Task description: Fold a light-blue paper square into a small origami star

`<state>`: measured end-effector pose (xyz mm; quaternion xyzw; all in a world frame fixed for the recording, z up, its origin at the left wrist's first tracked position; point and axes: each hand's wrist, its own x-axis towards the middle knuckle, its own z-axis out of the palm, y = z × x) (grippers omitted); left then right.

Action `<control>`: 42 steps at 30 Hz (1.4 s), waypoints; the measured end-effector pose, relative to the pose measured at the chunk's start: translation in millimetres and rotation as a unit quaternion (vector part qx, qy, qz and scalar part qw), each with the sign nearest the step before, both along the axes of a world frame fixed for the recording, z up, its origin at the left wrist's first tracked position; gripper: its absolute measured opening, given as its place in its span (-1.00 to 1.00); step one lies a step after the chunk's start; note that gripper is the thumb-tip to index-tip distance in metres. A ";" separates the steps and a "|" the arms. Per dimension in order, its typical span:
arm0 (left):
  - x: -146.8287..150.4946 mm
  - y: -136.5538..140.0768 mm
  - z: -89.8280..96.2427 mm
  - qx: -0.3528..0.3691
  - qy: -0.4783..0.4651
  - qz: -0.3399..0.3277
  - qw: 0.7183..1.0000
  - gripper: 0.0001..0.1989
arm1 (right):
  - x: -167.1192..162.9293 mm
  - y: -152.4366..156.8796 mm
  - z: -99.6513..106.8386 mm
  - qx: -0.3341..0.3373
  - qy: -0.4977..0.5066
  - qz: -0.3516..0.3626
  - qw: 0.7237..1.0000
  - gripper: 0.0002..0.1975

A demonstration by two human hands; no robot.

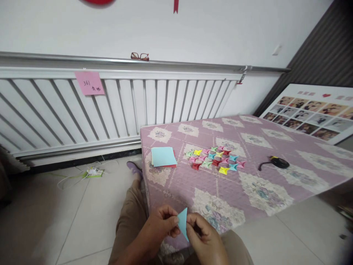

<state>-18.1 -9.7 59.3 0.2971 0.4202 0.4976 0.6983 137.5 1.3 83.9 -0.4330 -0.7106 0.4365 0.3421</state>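
Observation:
A light blue piece of origami paper (183, 223), folded into a triangle, is held up between my two hands near the table's front edge. My left hand (164, 224) pinches its left side between thumb and fingers. On the right, my right hand (203, 233) has its fingers closed at the paper's long edge; its fingertips are partly hidden. Farther back lies a stack of square paper (164, 157), light blue on top with red showing underneath. Several small folded paper pieces (216, 159) in pink, green, yellow, red and blue lie in rows to its right.
A patterned purple tablecloth (182, 184) covers the table. A black object with a cord (279, 162) lies at the right. Behind stands a white radiator (154, 99), with glasses (139, 56) on the pipe above. A power strip (93, 172) with cables lies on the floor at left.

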 end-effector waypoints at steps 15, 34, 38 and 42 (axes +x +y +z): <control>2.1 -6.9 -8.0 -0.049 -0.102 -0.079 0.990 -0.63 | 11.9 16.1 44.3 0.149 -0.264 0.172 0.937 -0.92; -16.8 2.0 55.1 0.298 0.302 -0.192 0.885 -0.92 | 32.8 8.4 41.8 0.019 -0.089 0.134 0.987 -0.90; -8.1 -0.7 51.0 0.271 0.340 -0.129 0.891 -0.89 | 27.4 6.1 31.9 0.021 -0.044 0.070 0.996 -0.80; 3.1 -3.3 46.3 0.169 0.321 -0.060 0.930 -0.90 | 17.2 2.2 19.8 -0.008 0.015 -0.038 0.999 -0.76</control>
